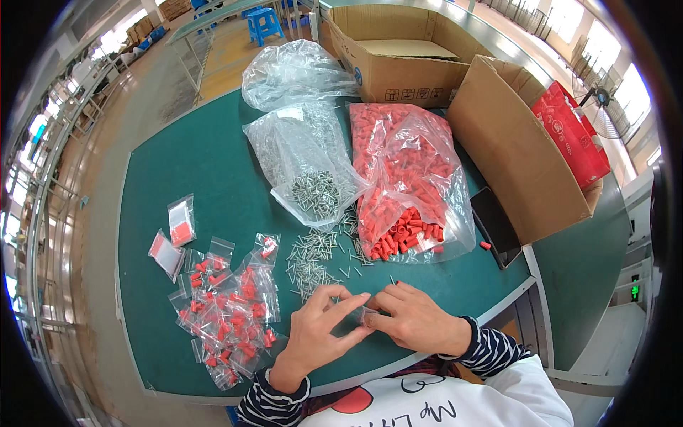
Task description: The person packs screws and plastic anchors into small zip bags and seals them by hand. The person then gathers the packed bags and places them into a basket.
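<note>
Both of my hands meet above the near edge of the green table around a small clear zip bag (349,325). My left hand (313,333) has its forefinger and thumb at the bag's sides, curled around it. My right hand (416,322) pinches the bag's edge from the other side, its fingers bent. At its fingertips a screw and a bit of red show; how they are held is unclear. Loose screws (311,257) lie just beyond my left hand. To its left is a heap of filled small bags (231,313) with red plastic pieces inside.
A clear bag of screws (302,153) and a large bag of red plastic tubes (405,164) lie open toward me. Two packs of small bags (181,222) sit at the left. Cardboard boxes (516,153) and a black tray (496,228) stand right and behind.
</note>
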`<state>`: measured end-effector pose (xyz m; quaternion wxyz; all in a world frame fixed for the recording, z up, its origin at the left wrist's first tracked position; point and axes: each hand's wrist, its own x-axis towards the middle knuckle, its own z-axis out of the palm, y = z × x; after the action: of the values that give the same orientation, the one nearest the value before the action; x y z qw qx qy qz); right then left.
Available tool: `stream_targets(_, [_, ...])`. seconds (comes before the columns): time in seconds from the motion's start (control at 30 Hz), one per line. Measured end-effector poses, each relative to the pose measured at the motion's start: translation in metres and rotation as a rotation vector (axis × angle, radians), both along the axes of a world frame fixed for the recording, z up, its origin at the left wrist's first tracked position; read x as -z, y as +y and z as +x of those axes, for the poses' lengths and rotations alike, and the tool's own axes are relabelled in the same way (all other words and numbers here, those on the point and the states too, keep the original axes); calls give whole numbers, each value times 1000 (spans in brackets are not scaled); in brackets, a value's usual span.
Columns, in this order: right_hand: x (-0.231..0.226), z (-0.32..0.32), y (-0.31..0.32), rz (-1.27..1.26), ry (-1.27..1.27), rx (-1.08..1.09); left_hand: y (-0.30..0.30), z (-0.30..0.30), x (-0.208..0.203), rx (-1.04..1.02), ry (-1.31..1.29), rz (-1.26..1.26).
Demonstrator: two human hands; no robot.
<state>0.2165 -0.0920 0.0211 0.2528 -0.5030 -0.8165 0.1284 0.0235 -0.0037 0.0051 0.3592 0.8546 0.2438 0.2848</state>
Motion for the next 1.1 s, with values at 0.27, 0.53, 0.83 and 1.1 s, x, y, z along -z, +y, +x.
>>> stream_targets(0.27, [-5,-2,2,-114,-2,13,0,5,6,-19,-95,58])
stream_targets(0.53, [-20,-4,16,-91,132,5,0,1,6,-107,-176,-64])
stream_targets(0.83, [14,-20,94,-58,-129,355,-2,1,1,-39,-141,-125])
stream_targets(1.1, [32,-19,107,-54,-186,178,0,-1,0,32,-136,-185])
